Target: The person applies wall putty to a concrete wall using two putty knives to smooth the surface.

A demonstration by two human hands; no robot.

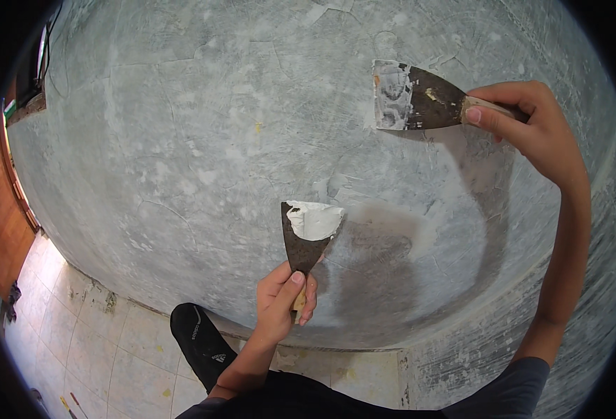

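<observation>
My left hand (287,300) grips the wooden handle of a putty knife (304,248), held upright low in front of the grey, mottled wall (182,140), with a thick mound of white putty (315,220) on its blade. At upper right, my right hand (524,119) is closed on the short handle of a wider scraper (430,98). Its blade points left, smeared with pale putty along the edge, and lies close to the wall; whether it touches cannot be made out. Paler, smeared patches and shadows of my arms show on the wall below it.
My black-clad foot (189,328) is on the pale tiled floor (133,370) along the wall's base. At the far left are a wooden door (11,223), a dark opening with cables, and small tools (74,405) on the floor. A streaked wall surface (461,377) curves along the lower right.
</observation>
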